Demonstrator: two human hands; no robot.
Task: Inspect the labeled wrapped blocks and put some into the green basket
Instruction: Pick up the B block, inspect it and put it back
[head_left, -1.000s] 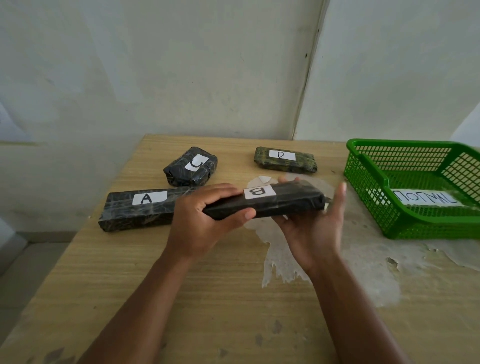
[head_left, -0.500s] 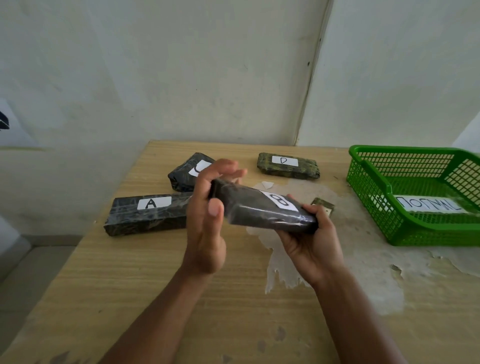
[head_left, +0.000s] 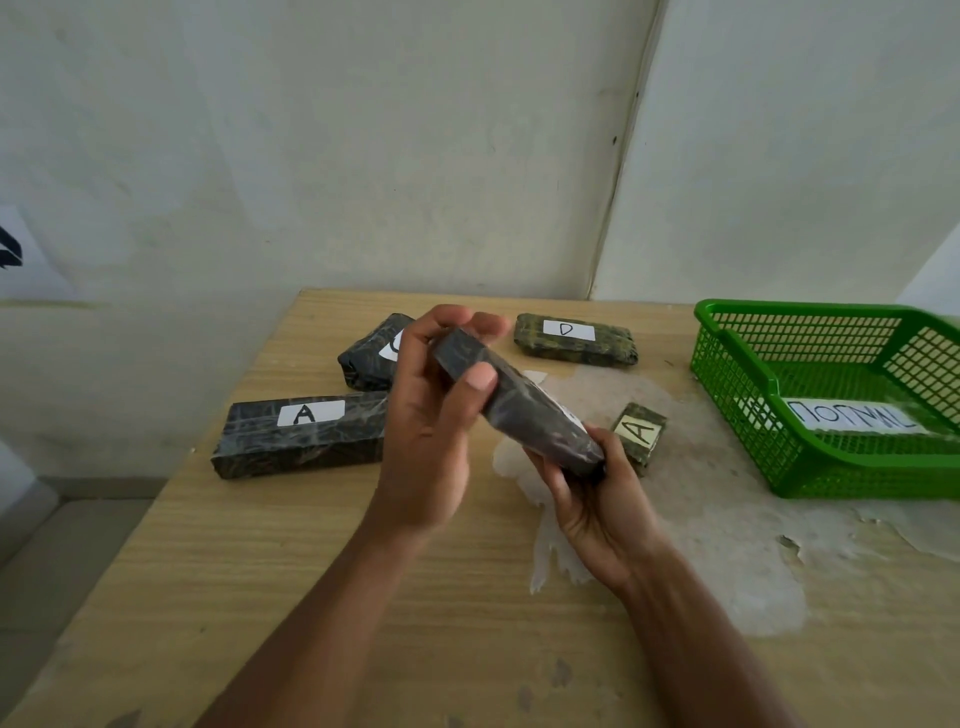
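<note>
— Both hands are on the one block, see? The left hand (head_left: 423, 431) pinches the far end, thumb on the near face and fingers over the top; the right hand (head_left: 597, 499) cups the lower end from beneath. The wrapped block (head_left: 519, 410) hangs tilted over mid-frame, clear of the table (head_left: 311, 545).

— Its label's mostly turned away from us, only a white sliver shows.

— I'd roll it slowly, keeping 1 hand firm; that wrap looks slick.

— And the green basket (head_left: 753, 421)?

— Right of frame, nothing in it but a paper label. The long A block (head_left: 306, 434), the small A block (head_left: 640, 434), the D block (head_left: 574, 339) and 1 half-hidden block (head_left: 371, 356) lie on the table.
</note>
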